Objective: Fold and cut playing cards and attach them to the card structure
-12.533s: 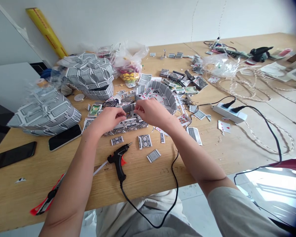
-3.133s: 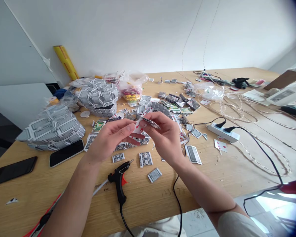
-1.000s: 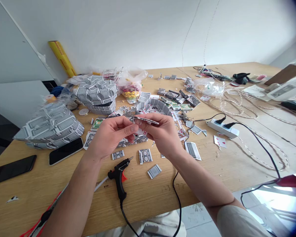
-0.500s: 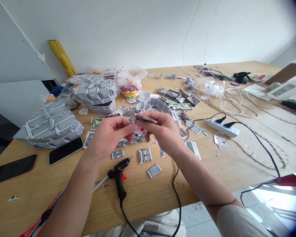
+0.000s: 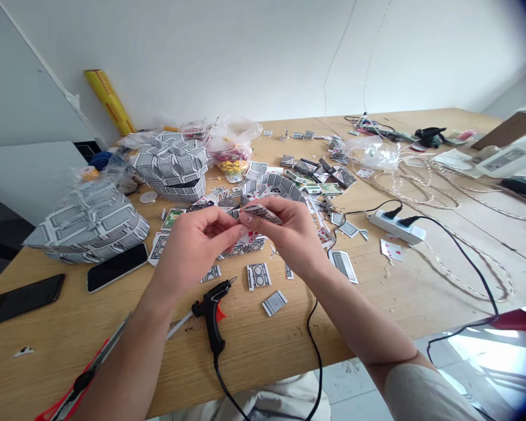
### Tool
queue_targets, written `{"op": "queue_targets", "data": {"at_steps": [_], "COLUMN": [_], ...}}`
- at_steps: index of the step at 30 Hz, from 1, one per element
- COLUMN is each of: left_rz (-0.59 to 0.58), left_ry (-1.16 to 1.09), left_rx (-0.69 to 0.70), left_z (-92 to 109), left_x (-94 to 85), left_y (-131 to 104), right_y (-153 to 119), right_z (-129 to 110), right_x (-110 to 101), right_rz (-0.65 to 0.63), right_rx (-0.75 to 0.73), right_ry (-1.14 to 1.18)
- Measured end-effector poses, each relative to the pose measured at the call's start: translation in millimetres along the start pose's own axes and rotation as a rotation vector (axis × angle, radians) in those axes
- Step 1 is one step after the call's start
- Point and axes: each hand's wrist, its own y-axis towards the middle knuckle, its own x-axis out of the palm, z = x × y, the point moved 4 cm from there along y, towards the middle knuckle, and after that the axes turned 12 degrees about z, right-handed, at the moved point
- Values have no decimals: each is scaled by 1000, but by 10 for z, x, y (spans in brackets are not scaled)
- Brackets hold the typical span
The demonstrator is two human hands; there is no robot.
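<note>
Both hands meet over the middle of the table, pinching a folded playing card (image 5: 263, 213) between them. My right hand (image 5: 289, 231) grips it with thumb and fingers, its patterned back facing up. My left hand (image 5: 208, 237) is closed at the card's left end, thumb against fingers. Just behind them stands a ring-shaped wall of folded cards (image 5: 284, 187). Below lie small folded card pieces, such as one (image 5: 258, 276) and another (image 5: 274, 303). A black glue gun (image 5: 213, 313) with a red trigger rests in front, nozzle pointing up and right.
Two heart-like card boxes (image 5: 170, 166) (image 5: 92, 222) stand at left, near two phones (image 5: 118, 268) (image 5: 24, 299). A red cutter (image 5: 87, 380) lies under my left forearm. To the right are a power strip (image 5: 397, 227), coiled cords (image 5: 433, 181) and loose cards (image 5: 391, 249).
My left hand has shifted slightly right and turned, its fingers closer to the right hand. The held card has tilted so more of its patterned back shows.
</note>
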Motion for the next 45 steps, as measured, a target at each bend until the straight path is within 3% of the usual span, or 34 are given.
{"op": "queue_targets", "data": {"at_steps": [12, 31, 45], "left_rz": [-32, -71, -98], "left_ry": [19, 107, 98], "left_rx": [22, 56, 52], "left_z": [11, -25, -53], "left_x": [-2, 3, 24], "left_y": [-27, -29, -8], "right_y": [-1, -23, -10], "right_z": [-19, -12, -4], "right_x": [15, 37, 23], "right_rz": [-95, -35, -24], "right_rx": [-30, -127, -52], "right_ry": [-6, -70, -54]}}
